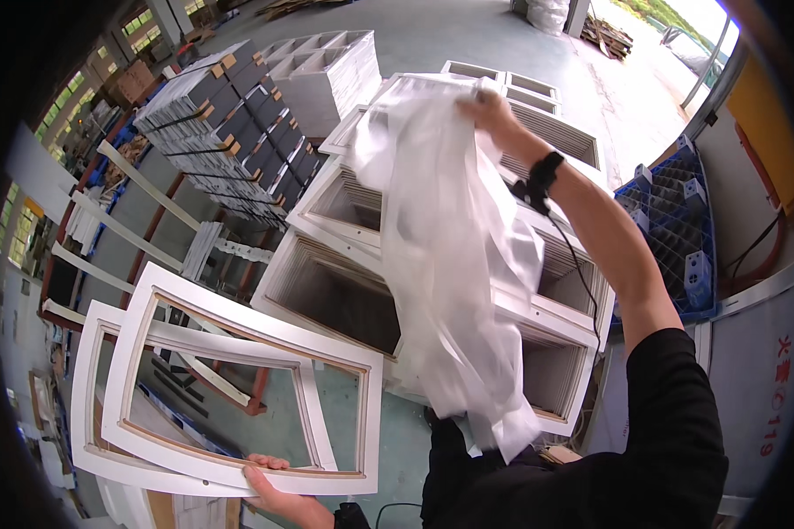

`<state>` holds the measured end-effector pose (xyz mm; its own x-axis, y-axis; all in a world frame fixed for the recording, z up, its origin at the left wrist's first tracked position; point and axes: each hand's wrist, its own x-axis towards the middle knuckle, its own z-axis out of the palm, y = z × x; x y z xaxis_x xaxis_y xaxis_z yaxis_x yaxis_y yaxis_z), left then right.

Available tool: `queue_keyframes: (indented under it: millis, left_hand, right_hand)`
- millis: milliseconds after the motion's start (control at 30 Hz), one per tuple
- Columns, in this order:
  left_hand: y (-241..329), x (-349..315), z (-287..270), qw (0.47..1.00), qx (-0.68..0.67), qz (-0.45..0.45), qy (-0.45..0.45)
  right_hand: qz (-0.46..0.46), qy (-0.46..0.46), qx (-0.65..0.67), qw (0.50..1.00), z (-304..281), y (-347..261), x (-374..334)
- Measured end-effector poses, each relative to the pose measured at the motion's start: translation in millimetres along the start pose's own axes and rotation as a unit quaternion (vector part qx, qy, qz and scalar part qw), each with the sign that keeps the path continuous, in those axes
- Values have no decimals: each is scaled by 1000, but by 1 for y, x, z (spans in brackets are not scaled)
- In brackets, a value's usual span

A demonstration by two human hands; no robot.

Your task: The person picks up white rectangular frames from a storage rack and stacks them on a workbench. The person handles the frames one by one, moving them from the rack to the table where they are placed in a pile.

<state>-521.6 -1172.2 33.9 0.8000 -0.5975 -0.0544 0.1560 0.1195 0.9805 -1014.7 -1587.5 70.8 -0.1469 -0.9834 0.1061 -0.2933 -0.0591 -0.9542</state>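
Two white rectangular frames with open middles hang at the lower left, overlapping at an angle: a front frame (371,423) and a rear frame (88,397). My left hand (278,498) is closed on their lower rails, thumb on the near face and fingers curled through the opening. Up in the middle, my right hand (487,113) is closed on the top of a thin, translucent white sheet (437,229), which drapes down toward my body and is blurred lower down. Behind the sheet stand stacked white frames (584,375), partly hidden by it.
At the far left stands a strapped stack of dark panels (238,132), with a white stack (348,84) of open frames beyond it. A rack with pale rails (132,236) lies on the left. On the right is a blue plastic pallet (701,286).
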Motion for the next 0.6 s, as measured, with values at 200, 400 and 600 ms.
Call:
queue_keyframes:
  millis: [200,400,600]
  left_hand:
    - [3,-3,1,999,32,-4,27]
    - [-2,3,-6,999,-1,-30,-15]
    - [-8,-3,2,992,-52,-64,-98]
  right_hand:
    - [-255,286,-264,885,-69,-100,82]
    - [-299,132,-366,871,-17,-17,-46]
    - [-12,-243,-65,968,61,70,-226]
